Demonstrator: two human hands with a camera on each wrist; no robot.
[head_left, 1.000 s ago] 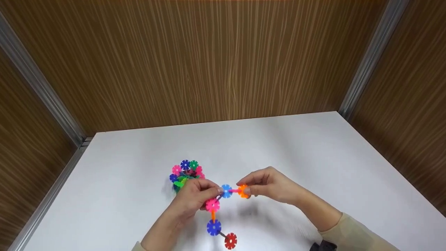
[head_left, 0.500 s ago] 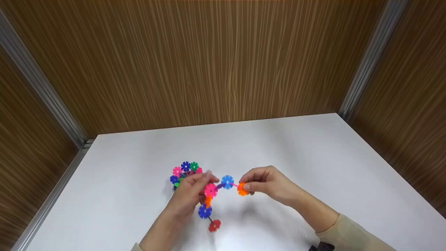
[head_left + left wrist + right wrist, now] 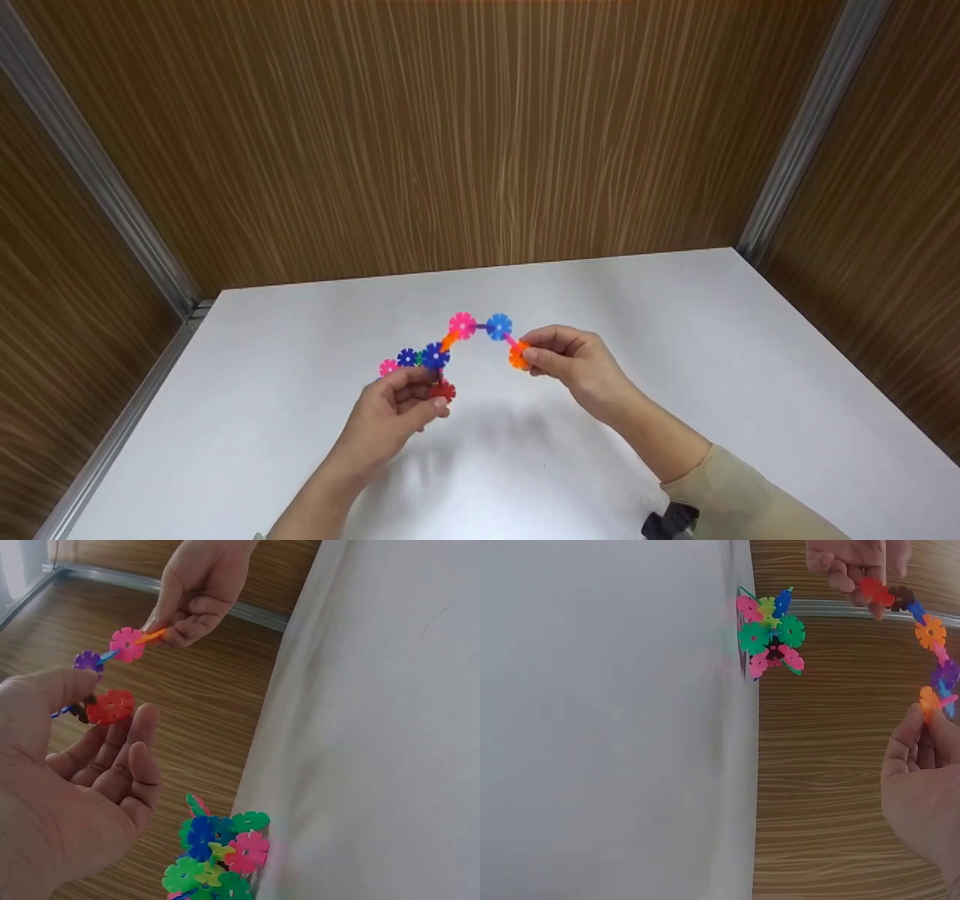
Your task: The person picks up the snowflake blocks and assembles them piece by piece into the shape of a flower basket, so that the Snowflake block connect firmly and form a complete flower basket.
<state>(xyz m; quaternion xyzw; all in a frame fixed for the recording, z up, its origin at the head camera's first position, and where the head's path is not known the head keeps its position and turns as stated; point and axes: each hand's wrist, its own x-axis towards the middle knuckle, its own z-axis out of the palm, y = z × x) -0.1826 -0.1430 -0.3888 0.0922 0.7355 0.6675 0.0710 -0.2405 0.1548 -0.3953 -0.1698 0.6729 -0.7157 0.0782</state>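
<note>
An arched chain of interlocking plastic snowflake discs [image 3: 499, 328] hangs above the table between both hands. My right hand [image 3: 589, 371] pinches the orange disc [image 3: 517, 355] at one end between thumb and fingers. My left hand [image 3: 379, 431] has its thumb and fingers curled round the red disc [image 3: 447, 391] at the other end, beside a dark disc [image 3: 901, 598]. Pink, blue and purple discs form the middle of the arch. In the left wrist view, the red disc [image 3: 110, 706] lies between thumb and fingers; how firmly it is gripped is hard to see.
A cluster of joined snowflake discs [image 3: 247, 851] in green, pink, blue and yellow stands on the white table [image 3: 637, 315], partly behind the left hand in the head view. Wood-grain panels [image 3: 480, 135] with metal corner rails enclose the table. A black object [image 3: 679, 517] is at the right sleeve.
My left hand has let go near the pink and light blue discs and moved to the red end. The chain has risen and swung into an arch; my right hand keeps the orange disc.
</note>
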